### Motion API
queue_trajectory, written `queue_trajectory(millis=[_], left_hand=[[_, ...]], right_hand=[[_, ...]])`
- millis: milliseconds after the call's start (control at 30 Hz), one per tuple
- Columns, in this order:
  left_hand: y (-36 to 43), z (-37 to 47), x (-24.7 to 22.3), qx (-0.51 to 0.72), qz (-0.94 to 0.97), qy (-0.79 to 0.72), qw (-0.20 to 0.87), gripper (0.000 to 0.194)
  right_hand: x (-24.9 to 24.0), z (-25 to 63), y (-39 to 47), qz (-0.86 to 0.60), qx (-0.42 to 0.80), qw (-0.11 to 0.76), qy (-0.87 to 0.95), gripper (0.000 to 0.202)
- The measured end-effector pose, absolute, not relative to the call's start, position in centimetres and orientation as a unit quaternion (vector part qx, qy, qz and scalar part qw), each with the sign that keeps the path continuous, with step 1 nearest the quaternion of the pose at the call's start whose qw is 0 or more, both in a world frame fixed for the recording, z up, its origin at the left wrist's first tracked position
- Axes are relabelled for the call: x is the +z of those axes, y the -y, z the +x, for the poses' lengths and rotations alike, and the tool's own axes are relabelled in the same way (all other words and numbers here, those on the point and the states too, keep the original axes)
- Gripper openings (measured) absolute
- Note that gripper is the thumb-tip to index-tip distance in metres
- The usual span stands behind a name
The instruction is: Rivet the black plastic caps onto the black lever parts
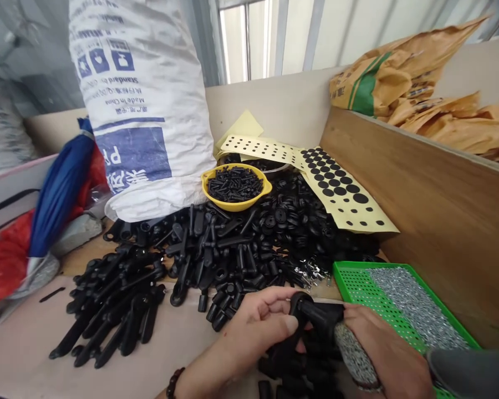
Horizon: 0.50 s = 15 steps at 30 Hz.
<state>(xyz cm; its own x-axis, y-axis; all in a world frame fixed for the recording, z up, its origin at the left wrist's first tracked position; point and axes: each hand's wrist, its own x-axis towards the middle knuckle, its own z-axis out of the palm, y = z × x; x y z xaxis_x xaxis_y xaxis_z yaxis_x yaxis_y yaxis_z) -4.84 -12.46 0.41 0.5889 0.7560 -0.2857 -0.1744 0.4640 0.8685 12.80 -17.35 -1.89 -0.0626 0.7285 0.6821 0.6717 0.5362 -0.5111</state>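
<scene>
My left hand (260,324) is closed around a black plastic handle part (289,338) with a ring-shaped end, the thumb pressed against its side. My right hand (382,343) is closed on a black cylindrical piece (322,318), whose narrow end meets the ring end. A speckled grey piece (355,354) lies along the thumb side of my right hand; I cannot tell whether it is a grip or a wrap. Below both hands are short black cylinders (266,388), partly hidden. Loose black handle parts (216,244) lie heaped just beyond.
Black handles (112,305) are piled at left. A yellow bowl (233,206) holds black screws, beside a white sack (145,100). Small metal pieces (311,271) lie by black discs (291,216). A green tray (341,271) of metal bits stands along the wooden divider (441,188). Dotted sheets (357,221) lean there.
</scene>
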Motion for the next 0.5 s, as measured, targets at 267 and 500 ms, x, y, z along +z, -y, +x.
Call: queue_trajectory(millis=[267, 500], left_hand=[[13.9, -4.0, 0.7, 0.309, 0.596, -0.356, 0.650, 0.048], [14.5, -3.3, 0.4, 0.331, 0.574, -0.370, 0.651, 0.046]], right_hand=[[-2.3, 12.6, 17.8, -0.518, 0.128, 0.481, 0.695, 0.028], [-1.3, 11.9, 18.2, -0.544, 0.206, 0.502, 0.640, 0.035]])
